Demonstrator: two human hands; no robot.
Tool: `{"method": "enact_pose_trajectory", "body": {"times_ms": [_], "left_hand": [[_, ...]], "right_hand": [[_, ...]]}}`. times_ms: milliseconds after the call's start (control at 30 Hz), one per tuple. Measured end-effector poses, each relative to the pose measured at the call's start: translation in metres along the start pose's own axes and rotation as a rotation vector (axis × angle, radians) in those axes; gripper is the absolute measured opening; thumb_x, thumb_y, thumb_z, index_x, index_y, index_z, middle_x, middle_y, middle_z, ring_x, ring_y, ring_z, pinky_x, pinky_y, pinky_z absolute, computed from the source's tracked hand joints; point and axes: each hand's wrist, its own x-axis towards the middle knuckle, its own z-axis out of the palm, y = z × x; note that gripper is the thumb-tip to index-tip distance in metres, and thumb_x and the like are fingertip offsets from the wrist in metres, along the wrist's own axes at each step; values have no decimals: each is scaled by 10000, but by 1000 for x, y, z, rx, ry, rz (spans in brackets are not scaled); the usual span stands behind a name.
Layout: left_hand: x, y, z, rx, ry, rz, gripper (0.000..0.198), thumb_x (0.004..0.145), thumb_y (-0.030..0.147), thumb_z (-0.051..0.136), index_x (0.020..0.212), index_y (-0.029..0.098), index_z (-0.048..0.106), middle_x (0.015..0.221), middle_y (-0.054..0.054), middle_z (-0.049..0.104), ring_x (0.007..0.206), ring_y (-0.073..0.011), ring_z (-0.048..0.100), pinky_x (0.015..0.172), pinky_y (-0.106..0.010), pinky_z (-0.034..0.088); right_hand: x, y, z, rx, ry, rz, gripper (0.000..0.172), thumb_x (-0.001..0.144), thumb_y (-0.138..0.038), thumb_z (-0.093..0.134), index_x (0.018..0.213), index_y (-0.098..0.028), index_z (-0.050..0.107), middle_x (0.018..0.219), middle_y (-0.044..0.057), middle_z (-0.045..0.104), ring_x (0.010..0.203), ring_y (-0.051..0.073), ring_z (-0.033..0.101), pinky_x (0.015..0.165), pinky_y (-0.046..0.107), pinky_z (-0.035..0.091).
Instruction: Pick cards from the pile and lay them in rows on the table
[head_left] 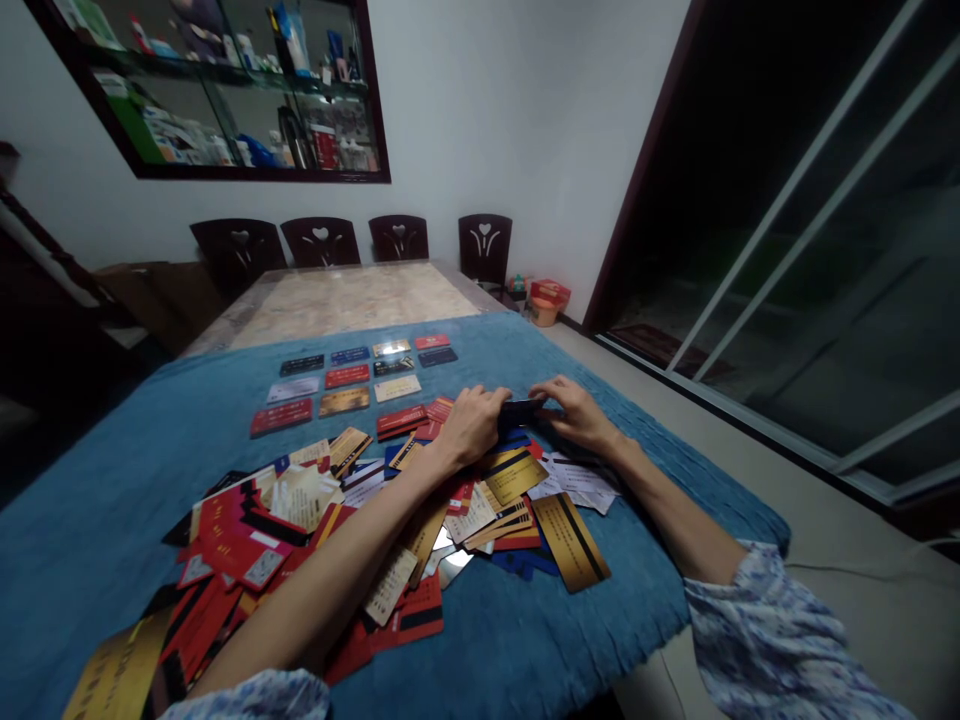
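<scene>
My left hand [475, 428] and my right hand [576, 414] meet above the right part of a loose heap of plastic cards. Between them is a dark card [520, 408], with the fingers of both hands closed on its two ends. Whether it is one card or a small stack I cannot tell. Beneath and around lie red cards [232, 535], a gold card [574, 540] with a black stripe and white cards [577, 480], overlapping at many angles. My left forearm reaches across the heap.
Beyond the heap, neat rows of cards, among them a gold one [344, 401] and a red one [281, 417], lie on the blue cloth [187, 410]. Farther off are the bare marble tabletop [352, 292], dark chairs [485, 245] and a glass-shelved cabinet. A sliding door stands at right.
</scene>
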Motion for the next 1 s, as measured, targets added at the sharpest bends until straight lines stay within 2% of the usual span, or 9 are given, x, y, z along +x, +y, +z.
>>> {"method": "enact_pose_trajectory", "body": {"times_ms": [233,533,733,1000], "left_hand": [[-2,0,2,-6,-22,-32,412,863,36,410,1226,162,559,1069,-126,698,1033,-264,571,887,-380,444],[-5,6,5,22,-89,-96,456,813,28,463,1254,142,478,1080,-144,686,1037,-270,582,869,-359,432],[-5,5,4,-45,-72,-122,460,821,17,432,1264,132,475,1104,-152,675,1037,-277,587,884,-381,441],[-4,1,6,-119,-36,-158,481,852,67,436,1327,140,454,1196,-147,642,1086,-265,570,932,-398,437]], "right_hand": [[-3,-3,2,-134,-31,92,240,832,-177,616,1067,-230,615,884,49,669,798,214,618,755,320,467],[-5,-4,11,-145,-85,155,341,832,-177,628,1163,-216,555,891,55,703,795,220,649,719,305,450],[-3,-4,9,-93,-103,119,415,792,-161,626,1195,-200,533,895,50,662,783,202,613,735,317,459],[-5,0,9,-75,-30,79,469,769,-201,641,1223,-210,522,1010,87,667,873,243,616,818,401,483]]}}
